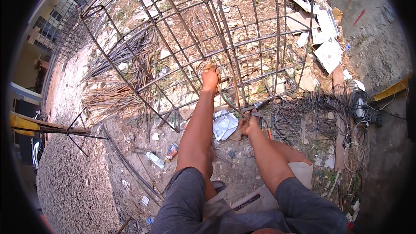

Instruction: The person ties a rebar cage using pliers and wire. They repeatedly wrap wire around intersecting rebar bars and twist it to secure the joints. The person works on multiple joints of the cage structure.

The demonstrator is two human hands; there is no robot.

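Observation:
A large cage of rusty steel reinforcing bars (182, 39) lies on its side on the ground in front of me. My left hand (210, 78) is closed around one of its bars, arm stretched forward. My right hand (248, 123) is lower and nearer, shut on a hand tool with an orange handle (265, 126) at a lower bar joint of the cage. A bent rod (226, 99) runs between the two hands. My knees and grey shorts fill the bottom of the view.
A tangle of thin binding wire (312, 117) lies right of my right hand. Bundles of loose bars (117, 73) lie at the left. Broken boards and white scraps (325, 39) sit at the upper right. A crushed can (172, 151), a plastic bottle (154, 159) and white plastic (225, 125) litter the dirt.

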